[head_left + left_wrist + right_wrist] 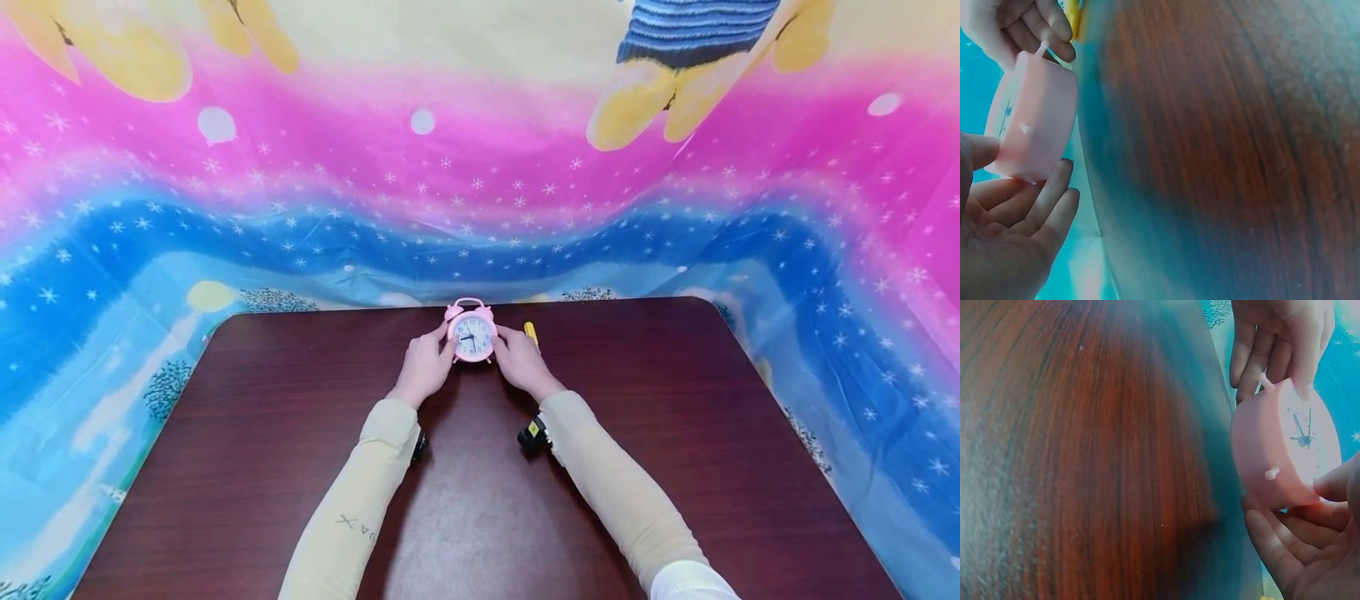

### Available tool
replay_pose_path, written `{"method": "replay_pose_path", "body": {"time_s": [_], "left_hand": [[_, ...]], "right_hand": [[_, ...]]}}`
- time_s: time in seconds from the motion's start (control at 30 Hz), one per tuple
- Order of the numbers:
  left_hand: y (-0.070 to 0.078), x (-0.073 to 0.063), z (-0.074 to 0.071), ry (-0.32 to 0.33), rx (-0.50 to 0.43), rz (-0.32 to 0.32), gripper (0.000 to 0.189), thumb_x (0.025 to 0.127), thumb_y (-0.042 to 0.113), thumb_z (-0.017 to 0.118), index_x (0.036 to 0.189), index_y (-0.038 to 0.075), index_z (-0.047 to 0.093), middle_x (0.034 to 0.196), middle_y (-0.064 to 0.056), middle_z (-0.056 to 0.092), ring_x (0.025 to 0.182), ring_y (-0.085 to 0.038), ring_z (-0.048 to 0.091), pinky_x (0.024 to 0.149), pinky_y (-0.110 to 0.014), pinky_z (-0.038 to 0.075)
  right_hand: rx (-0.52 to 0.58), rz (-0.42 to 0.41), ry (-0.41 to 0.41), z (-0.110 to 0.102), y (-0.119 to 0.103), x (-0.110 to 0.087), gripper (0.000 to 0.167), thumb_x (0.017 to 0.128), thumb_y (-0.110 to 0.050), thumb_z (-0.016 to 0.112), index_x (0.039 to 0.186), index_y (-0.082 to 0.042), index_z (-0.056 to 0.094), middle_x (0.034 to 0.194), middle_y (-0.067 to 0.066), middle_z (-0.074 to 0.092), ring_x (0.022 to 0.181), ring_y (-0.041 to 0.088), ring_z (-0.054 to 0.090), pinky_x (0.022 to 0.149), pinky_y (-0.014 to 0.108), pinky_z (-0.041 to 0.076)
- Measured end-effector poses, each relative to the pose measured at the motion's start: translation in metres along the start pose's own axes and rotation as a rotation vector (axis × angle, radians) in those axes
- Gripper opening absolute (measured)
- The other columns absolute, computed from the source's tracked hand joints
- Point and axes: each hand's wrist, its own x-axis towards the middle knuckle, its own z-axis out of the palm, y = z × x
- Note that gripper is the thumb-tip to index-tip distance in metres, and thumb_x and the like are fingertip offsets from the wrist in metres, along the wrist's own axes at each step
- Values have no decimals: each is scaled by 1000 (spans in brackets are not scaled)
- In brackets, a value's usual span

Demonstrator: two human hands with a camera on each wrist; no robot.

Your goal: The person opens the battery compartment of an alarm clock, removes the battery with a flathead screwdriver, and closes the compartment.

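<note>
A pink twin-bell alarm clock with a white dial is held upright between both hands near the table's far edge, its face toward me. My left hand grips the left side, thumb at the front rim and fingers behind, as the left wrist view shows on the clock's pink casing. On the opposite side my right hand grips it likewise, thumb on the front rim in the right wrist view. The clock's short feet show uncovered. Just beyond the right hand lies a yellow handle-like object, partly hidden.
The dark brown wooden table has rounded far corners. A colourful printed cloth with snowflakes hangs behind and around it. Black wrist devices sit at the sleeve cuffs.
</note>
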Motion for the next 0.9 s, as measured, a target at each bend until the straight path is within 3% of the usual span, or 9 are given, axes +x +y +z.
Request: {"method": "replay_pose_path", "body": {"time_s": [0.27, 0.4, 0.53, 0.63, 0.8, 0.9], "left_hand": [[-4, 0, -5, 1, -82, -9, 51, 106, 19, 66, 153, 2, 55, 137, -19, 69, 108, -24, 71, 95, -43, 56], [-3, 0, -7, -7, -86, -7, 53, 104, 17, 69, 153, 5, 55, 132, -18, 72, 105, -24, 72, 90, -41, 58], [-3, 0, -9, -10, -96, -6, 53, 103, 16, 70, 153, 5, 56, 133, -17, 72, 110, -26, 73, 91, -41, 59], [-3, 0, -10, -12, -118, -2, 53, 103, 14, 71, 153, 5, 56, 134, -17, 71, 114, -28, 73, 94, -41, 60], [-5, 0, -11, -17, -160, 6, 53, 103, 12, 71, 153, 2, 56, 135, -19, 70, 118, -31, 72, 98, -43, 58], [-6, 1, -12, -21, -180, 14, 53, 102, 10, 71, 152, 1, 56, 135, -21, 70, 119, -33, 71, 100, -43, 57]], "right_hand": [[86, 31, -56, -2, 1, -2, 47, 112, -20, 51, 156, -3, 52, 132, 14, 71, 103, 25, 65, 91, 39, 52], [107, 39, -81, -4, 2, -3, 50, 112, -20, 54, 159, -4, 48, 145, 14, 64, 111, 24, 65, 97, 40, 52], [114, 29, -90, -5, 4, -3, 52, 111, -20, 56, 159, -4, 47, 154, 14, 57, 131, 25, 61, 112, 44, 49], [115, 24, -94, -6, 4, -3, 53, 111, -20, 57, 159, -3, 46, 157, 15, 54, 142, 26, 54, 116, 47, 44], [126, 29, -95, -8, 3, -3, 54, 111, -20, 57, 160, -2, 45, 157, 16, 53, 145, 29, 51, 117, 47, 43], [152, 30, -94, -9, 3, -3, 55, 110, -17, 59, 160, -1, 45, 154, 19, 56, 140, 31, 56, 114, 47, 46]]}}
